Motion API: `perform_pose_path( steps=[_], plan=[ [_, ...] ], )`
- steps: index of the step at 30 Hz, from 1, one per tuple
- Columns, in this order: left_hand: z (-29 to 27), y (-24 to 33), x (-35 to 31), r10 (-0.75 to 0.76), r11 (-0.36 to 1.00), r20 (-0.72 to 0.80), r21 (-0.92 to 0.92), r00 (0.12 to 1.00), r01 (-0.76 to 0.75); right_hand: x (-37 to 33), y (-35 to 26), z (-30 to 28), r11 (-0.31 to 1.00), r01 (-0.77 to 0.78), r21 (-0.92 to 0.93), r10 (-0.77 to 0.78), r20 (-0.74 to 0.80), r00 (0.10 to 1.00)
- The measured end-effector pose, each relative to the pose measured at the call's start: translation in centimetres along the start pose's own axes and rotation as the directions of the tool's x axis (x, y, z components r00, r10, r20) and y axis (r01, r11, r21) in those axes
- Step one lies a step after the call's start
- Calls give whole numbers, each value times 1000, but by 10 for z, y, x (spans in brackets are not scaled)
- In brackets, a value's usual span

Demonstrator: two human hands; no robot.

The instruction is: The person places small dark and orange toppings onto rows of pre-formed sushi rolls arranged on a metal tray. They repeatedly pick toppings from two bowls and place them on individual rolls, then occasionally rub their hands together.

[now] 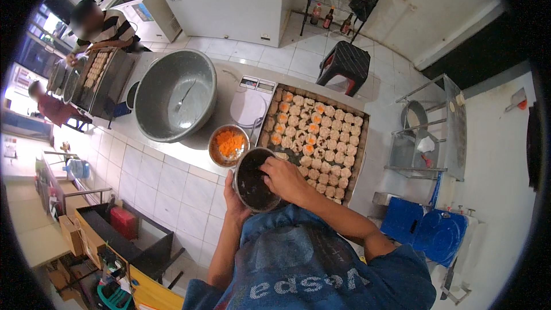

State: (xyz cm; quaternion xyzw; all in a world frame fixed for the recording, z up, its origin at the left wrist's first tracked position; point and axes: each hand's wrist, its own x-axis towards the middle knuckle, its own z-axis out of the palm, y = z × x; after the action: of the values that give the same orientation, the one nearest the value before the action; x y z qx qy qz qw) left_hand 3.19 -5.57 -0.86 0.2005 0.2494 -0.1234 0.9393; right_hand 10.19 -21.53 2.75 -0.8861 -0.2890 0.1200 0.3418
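**A:** Status on the hands?

**B:** My left hand (pixel 234 200) is under the small dark metal bowl (pixel 253 180), cupping it from below on its near-left side. Fingers are wrapped on the bowl's underside, so mostly hidden; thumb side shows at the rim. It's clamped on the bowl.

**A:** Right?

**B:** My right hand (pixel 285 178) is over the bowl's right rim, fingers (pixel 268 166) curled together and dipping into the mouth of the bowl. Can't tell whether they pinch anything; the inside is dark.

**A:** Where's the bowl relative to the counter?

**B:** Held up at the near edge of the white counter (pixel 195 143), just in front of my chest. It overlaps the near-left corner of the dumpling tray (pixel 363 138).

**A:** Tray contents?

**B:** Rows of pale dumplings (pixel 327 152); those at the far left carry an orange topping, the near and right ones look plain.

**A:** Anything else close?

**B:** A steel bowl of shredded orange stuff (pixel 229 144), just left and far of the dark bowl, near but apart. A white round lid (pixel 248 108) beyond it. A big empty metal basin (pixel 175 95) further left.

**A:** Others around?

**B:** A person in a striped shirt (pixel 112 26) at far left, working at another tray (pixel 95 70).
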Motion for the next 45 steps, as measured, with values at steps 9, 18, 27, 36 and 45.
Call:
perform_pose_path(
  steps=[9, 18, 27, 36, 45],
  plan=[
    [-3, 0, 5, 32, 999, 24, -17, 999, -32, 5, -3, -21, 861, -150, 487, 120, 92, 988],
    [-18, 15, -9, 87, 993, -1, -80, 996, -87, -15, 182, -38, 677, -362, 641, 563, -134, 815],
    [-30, 24, -18, 136, 982, -20, -131, 991, -137, -10, 277, -11, 820, -568, 63, 558, -306, 771],
    [-28, 20, -22, 160, 978, -23, -129, 987, -161, -6, 246, -28, 831, -556, -24, 517, -335, 788],
    [-8, 6, -5, 43, 996, 4, -77, 999, -43, 6, 33, -39, 892, -66, 447, 108, -70, 992]
  ],
)
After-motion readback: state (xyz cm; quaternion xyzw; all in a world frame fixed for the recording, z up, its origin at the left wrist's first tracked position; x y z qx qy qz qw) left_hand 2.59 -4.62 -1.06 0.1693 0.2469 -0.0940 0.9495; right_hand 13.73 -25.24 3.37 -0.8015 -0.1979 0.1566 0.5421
